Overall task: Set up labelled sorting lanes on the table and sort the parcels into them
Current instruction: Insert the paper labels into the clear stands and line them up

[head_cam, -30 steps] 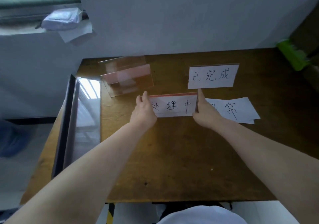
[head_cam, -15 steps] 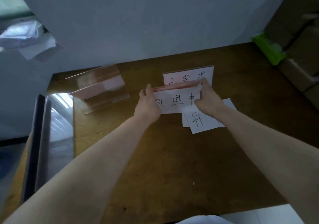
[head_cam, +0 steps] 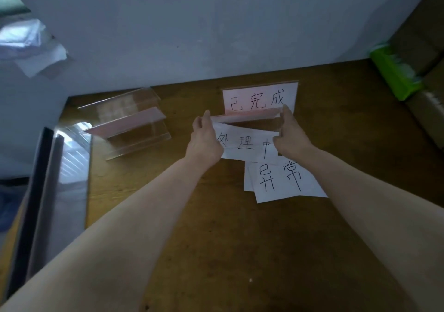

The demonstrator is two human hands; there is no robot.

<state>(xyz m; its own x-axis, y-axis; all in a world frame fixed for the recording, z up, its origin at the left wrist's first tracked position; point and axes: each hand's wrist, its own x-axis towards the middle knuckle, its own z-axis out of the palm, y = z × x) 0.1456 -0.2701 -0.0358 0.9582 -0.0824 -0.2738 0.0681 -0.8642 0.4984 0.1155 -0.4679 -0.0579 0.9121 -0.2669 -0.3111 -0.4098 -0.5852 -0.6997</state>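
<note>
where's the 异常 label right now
Head view, right of centre: the 异常 label lies flat on the table, just nearer than the 处理中 label.

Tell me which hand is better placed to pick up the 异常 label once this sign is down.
Right, probably. The 异常 label lies on the table beside the right forearm, close to the right hand; the left hand would have to cross over. Both hands grip the 处理中 sign holder.

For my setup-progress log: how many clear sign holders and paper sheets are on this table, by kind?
Clear sign holders: 4, two empty holders left, held holder, standing holder
Written labels: 3, 已完成, 处理中, 异常
Hidden-face sheet under 异常: 1
Total: 8
</note>
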